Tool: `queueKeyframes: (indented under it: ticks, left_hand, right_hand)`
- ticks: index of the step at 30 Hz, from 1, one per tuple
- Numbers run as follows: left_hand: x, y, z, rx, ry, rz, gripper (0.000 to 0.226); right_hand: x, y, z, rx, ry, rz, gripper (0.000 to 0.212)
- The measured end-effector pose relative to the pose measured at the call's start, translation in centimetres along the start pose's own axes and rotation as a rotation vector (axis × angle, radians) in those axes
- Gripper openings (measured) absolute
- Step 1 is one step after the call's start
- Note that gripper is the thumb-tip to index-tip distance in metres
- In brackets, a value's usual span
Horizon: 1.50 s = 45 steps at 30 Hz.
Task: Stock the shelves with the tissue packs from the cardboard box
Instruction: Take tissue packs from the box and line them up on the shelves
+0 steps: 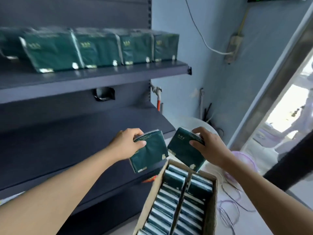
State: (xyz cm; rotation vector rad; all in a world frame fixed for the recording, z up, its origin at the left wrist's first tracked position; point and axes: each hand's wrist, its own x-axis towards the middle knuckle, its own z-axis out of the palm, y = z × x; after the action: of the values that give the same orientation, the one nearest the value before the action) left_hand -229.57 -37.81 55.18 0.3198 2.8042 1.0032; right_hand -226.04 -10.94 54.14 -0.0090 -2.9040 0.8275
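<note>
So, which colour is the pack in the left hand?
Dark green, with small pale print; the pack in the left hand shows in the head view.

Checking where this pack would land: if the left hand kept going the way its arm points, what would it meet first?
Probably the bare lower shelf, then its back panel. The left hand, holding a tissue pack, points up and forward toward it; depth is hard to judge.

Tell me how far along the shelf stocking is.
Done: a row of green packs stands on the upper shelf. In hand: the left hand grips one tissue pack and the right hand grips another, both above the cardboard box. Left: the box holds two rows of packs, and the lower shelf shows none.
</note>
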Motion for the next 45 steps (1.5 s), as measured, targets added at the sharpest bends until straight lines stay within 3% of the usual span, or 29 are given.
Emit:
queueKeyframes:
  ticks: [10, 24, 35, 45]
  left_hand:
    - [-9.0, -0.8, -16.7, -0.148, 0.133, 0.029, 0.007]
    - [-18.0, -8.8, -33.5, 0.055, 0.411, 0.058, 0.005]
    - [-14.8, -13.7, -40.0, 0.102, 0.533, -0.074, 0.004]
    - [-7.1, -17.8, -43.8, 0.119, 0.59, -0.188, 0.004]
  right_hand:
    - [-0.1, -17.2, -5.2, -0.022, 0.05, -0.225, 0.025]
    - [1.7, -37.0, -2.8, -0.016, 0.141, -0.445, 0.024]
    - [12.9, -48.4, -0.4, 0.051, 0.126, -0.591, 0.022]
    - [27.0, -54.4, 5.1, -0.085, -0.06, -0.692, 0.02]
